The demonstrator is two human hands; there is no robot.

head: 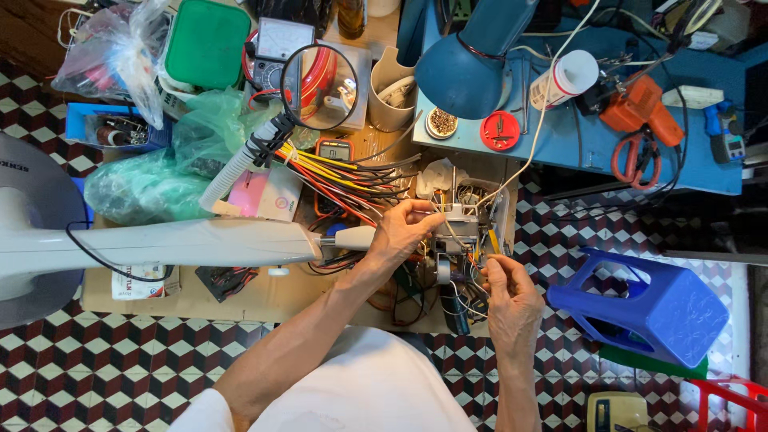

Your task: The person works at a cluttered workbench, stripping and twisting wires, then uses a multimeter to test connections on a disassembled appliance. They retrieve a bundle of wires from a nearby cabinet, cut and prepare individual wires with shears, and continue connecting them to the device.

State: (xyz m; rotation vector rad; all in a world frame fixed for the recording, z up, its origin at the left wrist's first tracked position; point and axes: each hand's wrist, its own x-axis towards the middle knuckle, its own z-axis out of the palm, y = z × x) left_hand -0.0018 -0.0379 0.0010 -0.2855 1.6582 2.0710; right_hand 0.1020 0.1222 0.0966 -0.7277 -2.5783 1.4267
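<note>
My left hand [406,228] grips the top of a small grey motor unit [458,234] with many loose wires, held over the cardboard-covered bench [264,296]. My right hand [506,298] sits just below and right of the unit, fingers pinched on a thin wire [486,254] coming out of it. A bundle of red, yellow and black wires [340,180] fans out to the left of my left hand. A white fan stem [200,242] lies across the bench and ends by my left wrist.
A round magnifier on a flexible arm [320,76] and a blue desk lamp [464,64] hang over the bench. A blue work surface [576,136] holds an orange tool, red scissors and small tins. A blue plastic stool [648,300] lies tipped on the checkered floor at right.
</note>
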